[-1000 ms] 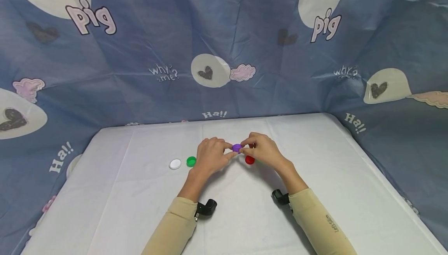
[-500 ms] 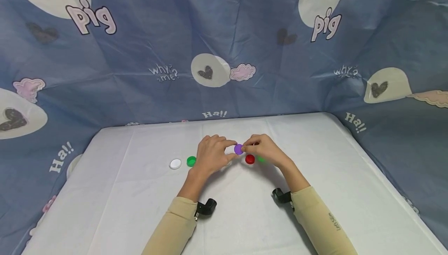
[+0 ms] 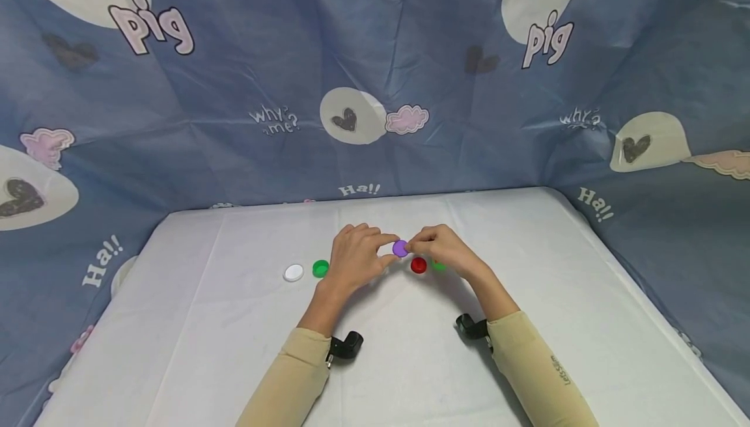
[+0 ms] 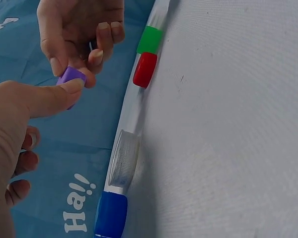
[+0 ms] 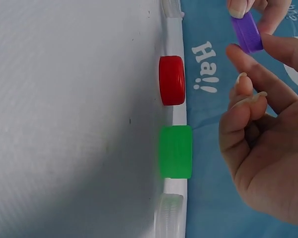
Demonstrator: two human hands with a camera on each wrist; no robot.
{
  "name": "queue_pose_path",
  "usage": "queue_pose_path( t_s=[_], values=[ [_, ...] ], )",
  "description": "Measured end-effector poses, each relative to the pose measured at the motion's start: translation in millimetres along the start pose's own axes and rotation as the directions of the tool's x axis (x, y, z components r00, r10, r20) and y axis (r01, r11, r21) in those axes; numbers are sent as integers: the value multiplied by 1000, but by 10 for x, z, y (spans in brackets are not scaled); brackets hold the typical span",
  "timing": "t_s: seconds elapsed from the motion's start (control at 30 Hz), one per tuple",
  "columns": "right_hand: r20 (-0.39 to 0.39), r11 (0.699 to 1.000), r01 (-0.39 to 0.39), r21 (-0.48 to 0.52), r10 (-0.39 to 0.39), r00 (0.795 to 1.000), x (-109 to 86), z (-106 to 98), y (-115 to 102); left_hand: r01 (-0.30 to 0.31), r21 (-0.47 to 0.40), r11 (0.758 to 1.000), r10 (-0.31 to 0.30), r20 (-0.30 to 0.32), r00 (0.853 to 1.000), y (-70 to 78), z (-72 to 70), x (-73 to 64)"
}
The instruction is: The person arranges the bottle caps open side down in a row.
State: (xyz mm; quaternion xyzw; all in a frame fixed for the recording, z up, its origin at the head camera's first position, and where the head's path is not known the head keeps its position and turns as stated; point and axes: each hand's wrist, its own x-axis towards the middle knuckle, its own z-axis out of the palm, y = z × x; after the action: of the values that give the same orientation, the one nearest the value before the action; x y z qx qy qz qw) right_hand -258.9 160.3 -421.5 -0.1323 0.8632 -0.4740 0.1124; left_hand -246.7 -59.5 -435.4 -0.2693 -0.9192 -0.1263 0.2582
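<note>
A small purple bottle cap (image 3: 400, 248) with ridged sides (image 5: 248, 32) is held up above the white table between both hands. My left hand (image 3: 356, 259) pinches it from the left with thumb and index finger. From the right, the thumb and index finger of my right hand (image 3: 443, 248) pinch its other edge. In the head view its flat round face shows. Just below the right hand lie a red bottle cap (image 3: 418, 265) and a green cap (image 3: 439, 265), the latter partly covered by that hand.
Left of the left hand are another green cap (image 3: 320, 269) and a white-looking cap (image 3: 293, 273). The left wrist view shows a clear ridged cap (image 4: 124, 158) and a blue cap (image 4: 111, 214); the right wrist view has a clear cap (image 5: 169, 217). Blue printed cloth (image 3: 281, 166) hangs behind the table.
The purple cap has turned so its round face shows more, and shifted slightly right. The right hand's fingers have drawn together at its right edge, uncovering more of the green cap below.
</note>
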Motion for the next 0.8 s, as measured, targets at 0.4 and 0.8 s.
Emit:
queue_pose_path(
  t_s=[0.4, 0.8],
  values=[
    [-70, 954, 90, -287, -114, 991, 18, 49, -23, 107, -41, 993, -103, 97, 990, -41, -13, 7],
    [-101, 906, 115, -409, -170, 980, 5, 97, -43, 132, -68, 989, -122, 144, 982, -45, -12, 7]
  ],
)
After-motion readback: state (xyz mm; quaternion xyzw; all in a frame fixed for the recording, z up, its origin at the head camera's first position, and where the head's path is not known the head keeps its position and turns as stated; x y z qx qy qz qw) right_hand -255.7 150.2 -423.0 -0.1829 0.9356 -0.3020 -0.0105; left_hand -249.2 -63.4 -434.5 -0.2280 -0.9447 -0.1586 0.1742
